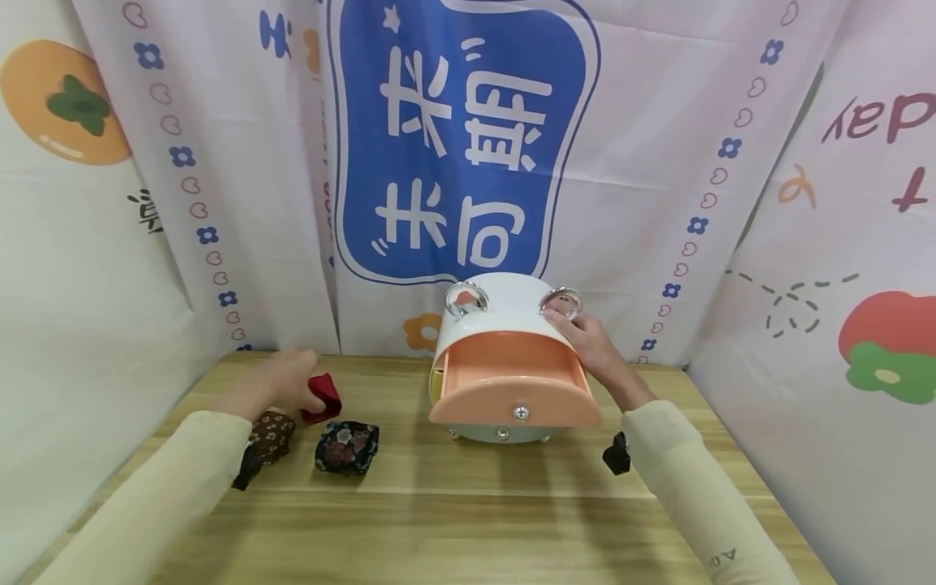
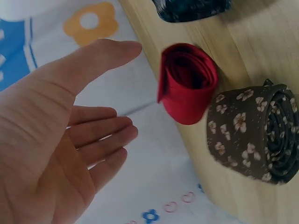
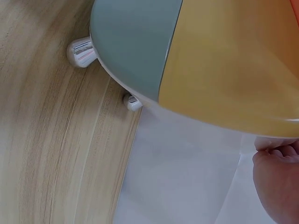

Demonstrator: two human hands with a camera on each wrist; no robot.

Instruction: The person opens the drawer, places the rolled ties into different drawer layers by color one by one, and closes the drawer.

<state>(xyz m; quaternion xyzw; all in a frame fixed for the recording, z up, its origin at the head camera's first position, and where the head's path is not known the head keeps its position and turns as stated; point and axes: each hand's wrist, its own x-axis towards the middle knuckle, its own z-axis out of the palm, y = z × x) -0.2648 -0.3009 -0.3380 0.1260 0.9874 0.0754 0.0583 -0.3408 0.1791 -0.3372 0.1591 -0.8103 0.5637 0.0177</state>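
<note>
My left hand (image 1: 281,380) reaches down over a red rolled necktie (image 2: 189,86); in the left wrist view its thumb and fingers are extended, with a gap to the roll. Beside the red roll lies a brown flowered rolled necktie (image 2: 243,130). A dark rolled necktie with red flowers (image 1: 347,447) lies just to the right. My right hand (image 1: 588,345) holds the upper right side of a small white drawer cabinet (image 1: 504,313), close to one of its silver eye-like domes (image 1: 561,302). The cabinet's orange top drawer (image 1: 515,402) is pulled out, and its visible inside holds nothing.
Below the orange drawer are a yellow drawer front (image 3: 224,70) and a grey-green one (image 3: 133,42). Short silver feet (image 3: 81,52) carry the cabinet on the wooden table (image 1: 468,520). Printed cloth (image 1: 629,195) hangs behind the table and at both sides.
</note>
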